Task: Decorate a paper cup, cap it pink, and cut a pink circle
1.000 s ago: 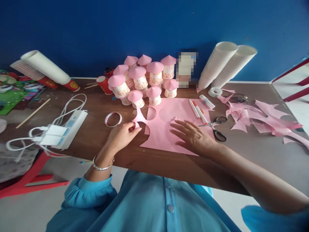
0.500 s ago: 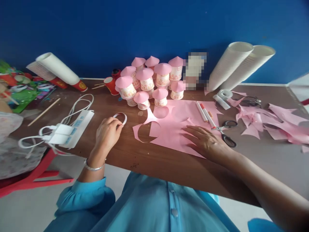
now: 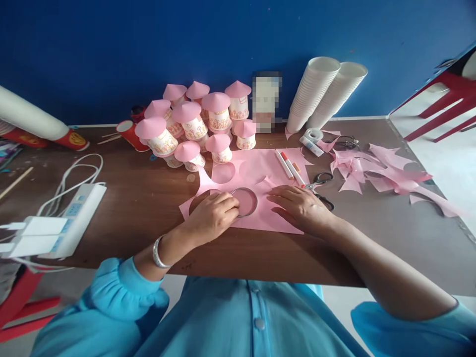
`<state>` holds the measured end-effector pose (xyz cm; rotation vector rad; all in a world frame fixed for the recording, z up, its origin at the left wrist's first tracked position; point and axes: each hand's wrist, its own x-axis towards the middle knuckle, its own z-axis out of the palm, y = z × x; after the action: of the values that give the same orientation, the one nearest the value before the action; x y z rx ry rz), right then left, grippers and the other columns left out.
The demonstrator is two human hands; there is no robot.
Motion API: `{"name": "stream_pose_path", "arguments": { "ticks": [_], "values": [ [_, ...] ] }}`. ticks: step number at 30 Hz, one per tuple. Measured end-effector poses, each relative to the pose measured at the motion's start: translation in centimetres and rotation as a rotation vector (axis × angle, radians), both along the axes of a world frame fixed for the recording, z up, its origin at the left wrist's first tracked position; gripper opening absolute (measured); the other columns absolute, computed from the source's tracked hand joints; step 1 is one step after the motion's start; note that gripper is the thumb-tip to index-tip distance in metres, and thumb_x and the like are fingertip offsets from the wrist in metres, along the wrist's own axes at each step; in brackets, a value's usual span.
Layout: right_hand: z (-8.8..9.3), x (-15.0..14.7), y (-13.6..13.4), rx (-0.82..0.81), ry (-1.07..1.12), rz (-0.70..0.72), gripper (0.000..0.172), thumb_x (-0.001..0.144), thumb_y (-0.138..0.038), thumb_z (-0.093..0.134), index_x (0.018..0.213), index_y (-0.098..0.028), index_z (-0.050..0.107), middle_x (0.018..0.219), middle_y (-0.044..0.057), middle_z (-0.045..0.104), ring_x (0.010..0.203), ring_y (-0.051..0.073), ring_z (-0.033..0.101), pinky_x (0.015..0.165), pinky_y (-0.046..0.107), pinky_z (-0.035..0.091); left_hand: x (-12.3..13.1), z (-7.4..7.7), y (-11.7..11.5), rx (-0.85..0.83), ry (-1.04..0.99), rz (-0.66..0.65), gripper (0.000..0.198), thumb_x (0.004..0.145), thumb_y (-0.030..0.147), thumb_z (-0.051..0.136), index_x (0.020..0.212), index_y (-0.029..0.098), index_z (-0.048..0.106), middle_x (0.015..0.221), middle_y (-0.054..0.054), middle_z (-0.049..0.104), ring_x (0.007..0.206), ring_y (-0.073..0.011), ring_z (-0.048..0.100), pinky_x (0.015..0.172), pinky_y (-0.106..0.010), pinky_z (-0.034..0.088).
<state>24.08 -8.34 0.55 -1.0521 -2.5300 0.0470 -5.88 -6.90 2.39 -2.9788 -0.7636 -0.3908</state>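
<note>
My left hand pinches the left edge of a thin round ring, which is on or just over the pink paper sheet; contact cannot be made out. My right hand lies flat on the sheet's right part, fingers stretched out and nothing held. Round pieces are cut out of the sheet's left side. Two markers rest on the paper above my right hand. Scissors with black handles lie just beyond that hand, their blades near the marker tips.
Paper cups with pink cone roofs stand in a cluster at the back. Stacked white cups lean by the blue wall. Clear tape and pink scraps lie at right. A power strip with cables is at left.
My left hand has carried the ring rightward from the bare table onto or over the pink paper. My right hand stays flat on the sheet. The view has turned to the right.
</note>
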Motion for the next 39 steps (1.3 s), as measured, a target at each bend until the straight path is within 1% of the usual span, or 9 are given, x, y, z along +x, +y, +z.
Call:
{"name": "stream_pose_path", "arguments": {
  "ticks": [3, 6, 9, 13, 16, 20, 27, 33, 39],
  "values": [
    [0.1, -0.2, 0.0, 0.026, 0.041, 0.012, 0.025, 0.102, -0.023, 0.058, 0.123, -0.019, 0.071, 0.118, 0.013, 0.077, 0.111, 0.028, 0.072, 0.092, 0.043, 0.063, -1.2, 1.0, 0.9, -0.040, -0.177, 0.006, 0.014, 0.099, 0.029, 0.063, 0.102, 0.019, 0.072, 0.105, -0.008, 0.075, 0.097, -0.0221, 0.068, 0.090, -0.039, 0.058],
    [0.1, -1.1, -0.3, 0.090, 0.117, 0.033, 0.028, 0.101, -0.021, 0.060, 0.127, -0.015, 0.068, 0.117, 0.013, 0.077, 0.111, 0.028, 0.070, 0.091, 0.042, 0.062, -2.2, 2.2, 2.5, -0.012, -0.305, 0.104, 0.013, 0.099, 0.018, 0.061, 0.106, 0.018, 0.072, 0.105, -0.008, 0.075, 0.096, -0.0199, 0.069, 0.089, -0.037, 0.058],
    [-0.1, -2.4, -1.0, 0.134, 0.131, 0.073, 0.032, 0.099, -0.017, 0.063, 0.130, -0.012, 0.066, 0.121, 0.015, 0.075, 0.113, 0.028, 0.067, 0.090, 0.041, 0.061, -2.9, 2.7, 4.7, 0.010, -0.280, 0.122, 0.016, 0.098, 0.013, 0.060, 0.108, 0.016, 0.073, 0.108, -0.010, 0.076, 0.100, -0.0220, 0.069, 0.092, -0.039, 0.058],
    [-0.7, -3.5, -1.6, 0.151, 0.035, 0.133, 0.030, 0.099, -0.013, 0.059, 0.128, -0.012, 0.068, 0.129, 0.014, 0.074, 0.118, 0.029, 0.065, 0.091, 0.041, 0.061, -3.1, 1.7, 6.3, 0.009, -0.170, 0.098, 0.020, 0.096, 0.021, 0.066, 0.114, 0.016, 0.073, 0.121, -0.012, 0.074, 0.113, -0.0271, 0.067, 0.100, -0.046, 0.056],
    [-1.0, -3.6, -1.5, 0.144, 0.009, 0.172, 0.027, 0.101, -0.016, 0.057, 0.124, -0.010, 0.070, 0.129, 0.016, 0.074, 0.119, 0.029, 0.065, 0.091, 0.041, 0.061, -3.0, 0.5, 6.4, -0.004, -0.133, 0.130, 0.021, 0.097, 0.022, 0.065, 0.115, 0.016, 0.074, 0.116, -0.011, 0.075, 0.103, -0.0254, 0.069, 0.092, -0.043, 0.058],
    [-0.9, -3.3, -1.3, 0.123, 0.005, 0.173, 0.028, 0.101, -0.011, 0.053, 0.123, -0.012, 0.071, 0.131, 0.016, 0.074, 0.122, 0.028, 0.065, 0.095, 0.042, 0.060, -3.2, -0.5, 5.8, -0.013, -0.085, 0.148, 0.018, 0.098, 0.022, 0.064, 0.111, 0.016, 0.075, 0.107, -0.008, 0.076, 0.093, -0.0228, 0.069, 0.082, -0.038, 0.059],
    [-1.0, -2.7, -1.2, 0.097, 0.021, 0.205, 0.025, 0.101, -0.011, 0.055, 0.116, -0.013, 0.074, 0.129, 0.019, 0.073, 0.122, 0.030, 0.065, 0.096, 0.045, 0.061, -3.2, -0.6, 5.6, -0.005, -0.059, 0.181, 0.017, 0.099, 0.019, 0.061, 0.107, 0.018, 0.075, 0.102, -0.007, 0.076, 0.088, -0.0202, 0.066, 0.075, -0.031, 0.057],
    [-0.9, -2.7, -1.2, 0.082, 0.021, 0.203, 0.028, 0.102, -0.013, 0.055, 0.123, -0.018, 0.073, 0.130, 0.016, 0.073, 0.123, 0.028, 0.066, 0.097, 0.043, 0.061, -3.3, -0.8, 5.7, -0.025, -0.112, 0.175, 0.017, 0.099, 0.018, 0.061, 0.108, 0.018, 0.075, 0.104, -0.006, 0.076, 0.089, -0.0200, 0.067, 0.076, -0.032, 0.057],
    [-1.0, -2.9, -1.1, 0.108, 0.038, 0.231, 0.024, 0.100, -0.012, 0.058, 0.116, -0.016, 0.075, 0.125, 0.014, 0.076, 0.118, 0.028, 0.067, 0.095, 0.042, 0.062, -3.3, -0.9, 5.6, -0.065, -0.094, 0.200, 0.017, 0.099, 0.018, 0.060, 0.109, 0.017, 0.075, 0.105, -0.007, 0.076, 0.093, -0.0210, 0.069, 0.079, -0.033, 0.058]
  ]
}}
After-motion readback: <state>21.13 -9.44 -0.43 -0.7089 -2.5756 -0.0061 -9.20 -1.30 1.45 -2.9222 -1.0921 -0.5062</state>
